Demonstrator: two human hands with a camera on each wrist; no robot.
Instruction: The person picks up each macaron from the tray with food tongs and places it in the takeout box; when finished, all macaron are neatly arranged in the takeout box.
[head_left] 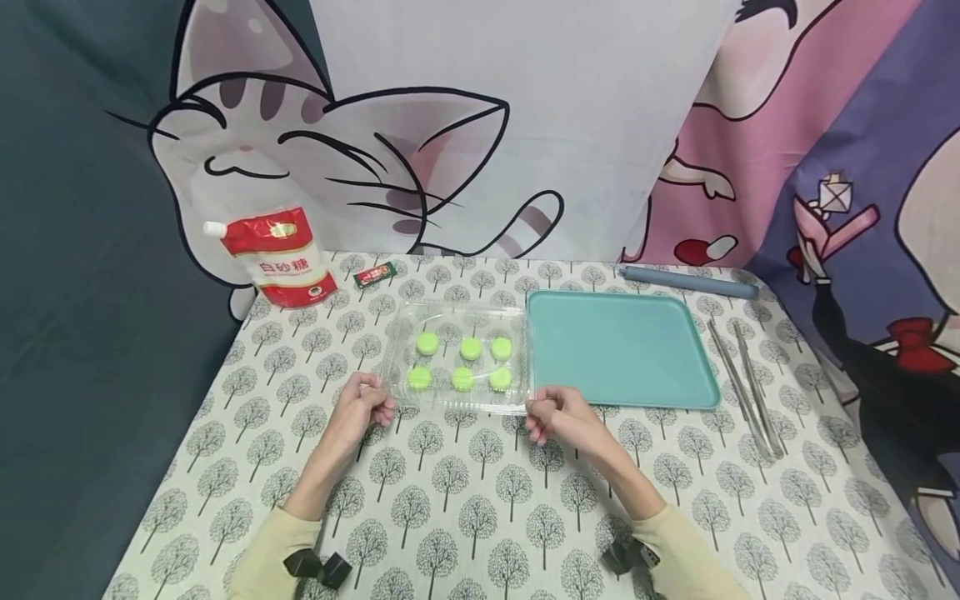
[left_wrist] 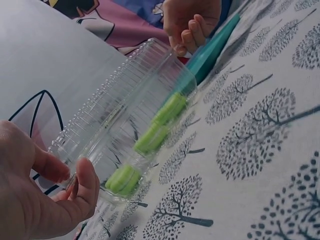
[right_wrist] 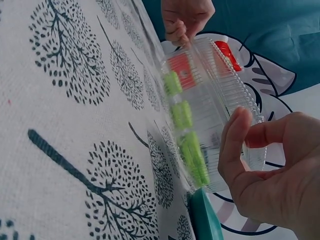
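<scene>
A clear plastic clamshell box sits at the middle of the table, with several light green macarons in two rows inside. My left hand pinches the box's near left corner between thumb and fingers. At the near right corner, my right hand pinches the edge in the same way. In the left wrist view, the macarons show through the side wall at the bottom of the box. The ridged rim of the box runs between both hands in the right wrist view.
Right beside the box lies a teal tray. Metal tongs are to its right, and a grey-blue rod lies behind it. A red and white sugar pouch stands back left, near a small green-red packet.
</scene>
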